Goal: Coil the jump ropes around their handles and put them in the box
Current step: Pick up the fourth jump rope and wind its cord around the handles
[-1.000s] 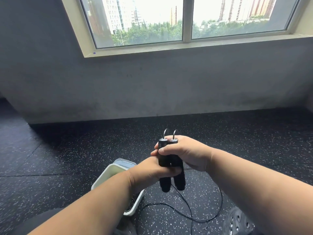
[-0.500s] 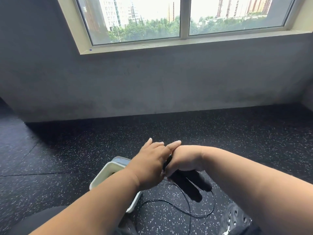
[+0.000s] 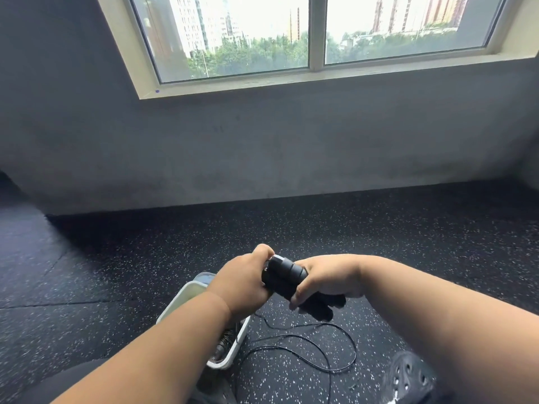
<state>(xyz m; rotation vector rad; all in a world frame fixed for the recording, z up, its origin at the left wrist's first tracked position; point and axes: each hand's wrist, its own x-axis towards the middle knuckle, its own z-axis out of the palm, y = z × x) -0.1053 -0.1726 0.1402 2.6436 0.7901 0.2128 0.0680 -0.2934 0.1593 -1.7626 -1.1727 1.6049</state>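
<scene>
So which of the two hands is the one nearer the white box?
The left hand: it grips the black handles directly above the white box, overlapping its rim, while the right hand holds them further off to the side.

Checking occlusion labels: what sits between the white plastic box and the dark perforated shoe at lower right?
Head view: loose loops of thin black rope cord lie on the speckled black rubber floor between white plastic box and dark perforated shoe.

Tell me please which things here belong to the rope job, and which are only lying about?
Job: black handles, held by left hand and right hand; loose rope on floor; white box.

Lying about: dark shoe, window.
</scene>
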